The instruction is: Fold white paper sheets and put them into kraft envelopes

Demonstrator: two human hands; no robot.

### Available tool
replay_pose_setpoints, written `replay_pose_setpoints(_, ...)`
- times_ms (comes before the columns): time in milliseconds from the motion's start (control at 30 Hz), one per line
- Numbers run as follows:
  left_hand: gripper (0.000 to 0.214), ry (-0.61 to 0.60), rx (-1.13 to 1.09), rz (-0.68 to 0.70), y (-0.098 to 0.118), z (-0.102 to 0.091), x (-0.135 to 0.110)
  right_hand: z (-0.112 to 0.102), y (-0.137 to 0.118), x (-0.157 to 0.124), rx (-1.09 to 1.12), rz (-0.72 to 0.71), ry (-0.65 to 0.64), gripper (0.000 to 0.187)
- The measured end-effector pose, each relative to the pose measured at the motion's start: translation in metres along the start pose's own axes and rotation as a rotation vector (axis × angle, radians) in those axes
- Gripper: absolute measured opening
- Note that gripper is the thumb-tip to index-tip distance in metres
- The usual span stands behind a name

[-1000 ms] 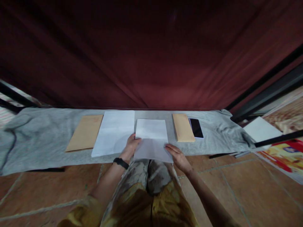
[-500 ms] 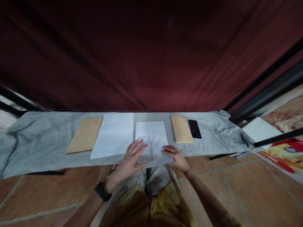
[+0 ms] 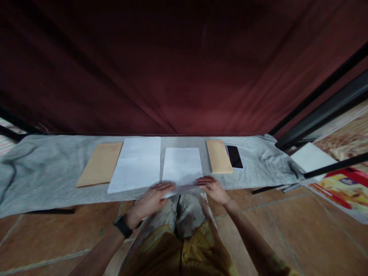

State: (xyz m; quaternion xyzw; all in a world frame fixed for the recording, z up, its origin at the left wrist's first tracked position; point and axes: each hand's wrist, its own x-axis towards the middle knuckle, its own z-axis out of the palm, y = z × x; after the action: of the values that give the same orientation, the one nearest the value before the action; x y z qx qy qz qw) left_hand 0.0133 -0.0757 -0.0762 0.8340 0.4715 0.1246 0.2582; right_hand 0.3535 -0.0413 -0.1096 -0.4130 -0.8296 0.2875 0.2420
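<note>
A white sheet of paper (image 3: 182,165) lies on the grey cloth (image 3: 48,172) straight in front of me. My left hand (image 3: 151,198) rests on its near left corner, fingers flat and pointing right. At the sheet's near right corner my right hand (image 3: 211,188) presses down, fingers stretched out to the left. The sheet's near edge looks folded up under both hands. A black band sits on my left wrist.
A larger white sheet (image 3: 136,164) and a brown envelope (image 3: 100,163) lie to the left. To the right are a smaller brown envelope (image 3: 219,156) and a dark phone (image 3: 234,156). A maroon curtain hangs behind. White paper (image 3: 310,157) and a colourful box (image 3: 346,188) sit at far right.
The lifted near flap of the sheet has come down flat. My left hand slid from the sheet's middle back to its near edge; my right hand stayed at the near right corner.
</note>
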Motion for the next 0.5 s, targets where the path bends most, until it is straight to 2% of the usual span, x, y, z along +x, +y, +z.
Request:
replay_pose_setpoints(133,0.055,0.062,-0.391,-0.141,-0.014,-0.015,0.004,0.000,-0.003,0.007,0.099,0.140,0.081,0.030)
replay_pose_setpoints(200,0.041,0.127,-0.518,-0.212,-0.020,-0.017,0.007,0.003,-0.003,0.009,0.106,0.256,0.127,0.036)
replay_pose_setpoints(300,0.026,0.210,-0.489,-0.291,-0.023,-0.014,0.014,0.009,-0.003,0.010,0.123,0.393,0.196,0.043)
replay_pose_setpoints(400,0.028,0.293,-0.378,-0.327,-0.020,-0.009,0.021,0.014,-0.003,0.014,0.175,0.381,0.268,0.045)
replay_pose_setpoints(500,0.024,0.365,-0.282,-0.385,-0.015,-0.006,0.033,0.018,-0.004,0.022,0.129,0.418,0.360,0.045)
